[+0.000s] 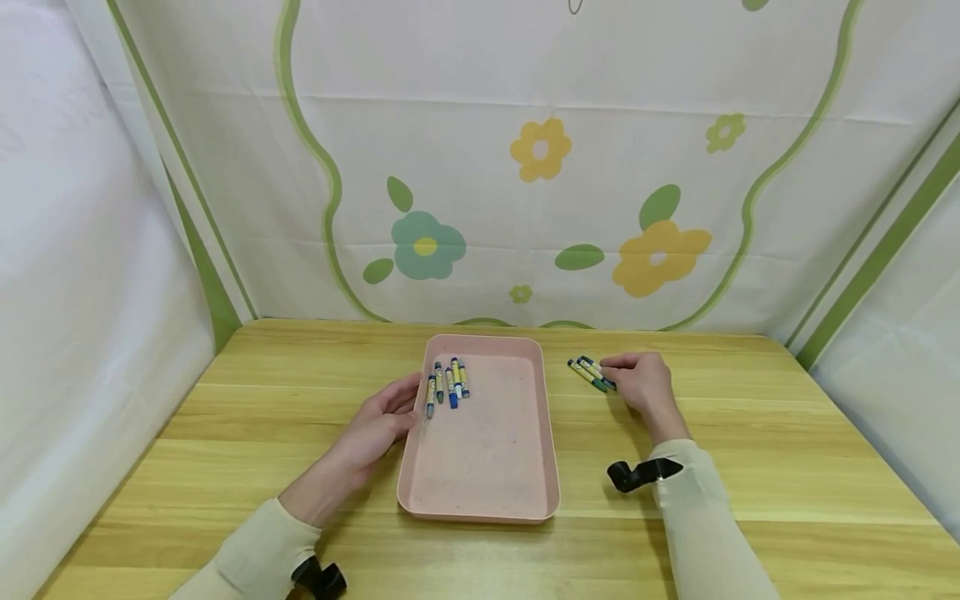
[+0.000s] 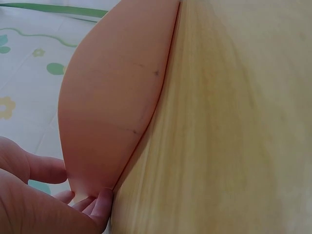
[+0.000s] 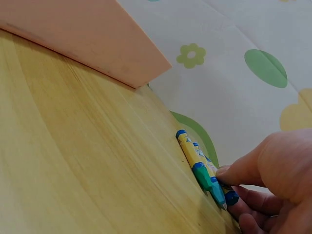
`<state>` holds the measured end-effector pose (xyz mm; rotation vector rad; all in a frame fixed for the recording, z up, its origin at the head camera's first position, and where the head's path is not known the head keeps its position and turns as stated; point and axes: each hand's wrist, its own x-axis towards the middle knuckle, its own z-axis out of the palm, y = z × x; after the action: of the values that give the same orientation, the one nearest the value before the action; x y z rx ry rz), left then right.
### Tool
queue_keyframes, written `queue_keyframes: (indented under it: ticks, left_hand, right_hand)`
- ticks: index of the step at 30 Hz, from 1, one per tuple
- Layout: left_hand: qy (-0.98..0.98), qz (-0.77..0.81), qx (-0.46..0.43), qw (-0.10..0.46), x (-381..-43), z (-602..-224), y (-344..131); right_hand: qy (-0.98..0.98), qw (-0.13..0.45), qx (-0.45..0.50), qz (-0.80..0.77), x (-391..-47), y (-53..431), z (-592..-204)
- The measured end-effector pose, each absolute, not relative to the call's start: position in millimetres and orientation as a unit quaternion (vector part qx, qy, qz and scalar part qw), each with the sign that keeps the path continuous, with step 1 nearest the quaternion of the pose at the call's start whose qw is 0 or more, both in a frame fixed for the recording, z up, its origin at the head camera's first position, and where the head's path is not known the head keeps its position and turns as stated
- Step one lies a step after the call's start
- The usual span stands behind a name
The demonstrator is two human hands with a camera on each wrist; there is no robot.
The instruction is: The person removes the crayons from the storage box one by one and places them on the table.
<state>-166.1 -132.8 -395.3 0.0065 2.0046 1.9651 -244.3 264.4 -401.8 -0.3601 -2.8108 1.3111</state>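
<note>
A shallow pink tray (image 1: 487, 475) lies on the wooden table. Several crayons (image 1: 453, 385) with yellow and blue wrappers lie in its far left part. At the tray's left wall, my left hand (image 1: 375, 425) holds the edge; in the left wrist view, curled fingers (image 2: 102, 207) touch the wall near its end. To the right of the tray, my right hand (image 1: 641, 385) pinches a dark blue crayon (image 3: 231, 196) between thumb and fingers, low over the table. Beside it are a green crayon (image 3: 199, 168) and a light blue crayon (image 3: 217, 191); the hand partly hides the group.
The wooden table (image 1: 750, 500) reaches back to a white curtain (image 1: 465, 167) printed with flowers and leaves. More white cloth (image 1: 90, 292) hangs along the left side. Black wrist mounts (image 1: 645, 473) are strapped over the sleeves.
</note>
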Motion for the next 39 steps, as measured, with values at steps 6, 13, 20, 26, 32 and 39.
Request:
queue_keyframes:
  ticks: [6, 13, 20, 26, 32, 39]
  left_hand:
    - [0.704, 0.691, 0.003, 0.165, -166.6, -396.2, -132.8]
    - [0.700, 0.695, 0.003, 0.164, -167.4, -397.5, -132.8]
    - [0.699, 0.696, 0.003, 0.166, -168.6, -397.6, -132.6]
    - [0.699, 0.695, 0.000, 0.167, -168.5, -396.9, -132.2]
    - [0.699, 0.695, -0.002, 0.167, -167.6, -396.3, -132.4]
    - [0.700, 0.695, -0.003, 0.166, -167.6, -396.6, -132.6]
  right_hand:
    - [-0.900, 0.005, -0.117, 0.421, -244.4, 264.9, -402.1]
    - [-0.902, 0.005, -0.114, 0.416, -243.9, 264.8, -401.6]
    - [-0.902, 0.000, -0.119, 0.416, -243.2, 264.3, -399.9]
    - [-0.902, -0.003, -0.121, 0.415, -242.9, 264.4, -399.4]
    - [-0.895, -0.009, -0.125, 0.429, -242.7, 263.5, -398.8]
    - [-0.884, -0.005, -0.122, 0.451, -241.9, 263.6, -395.8]
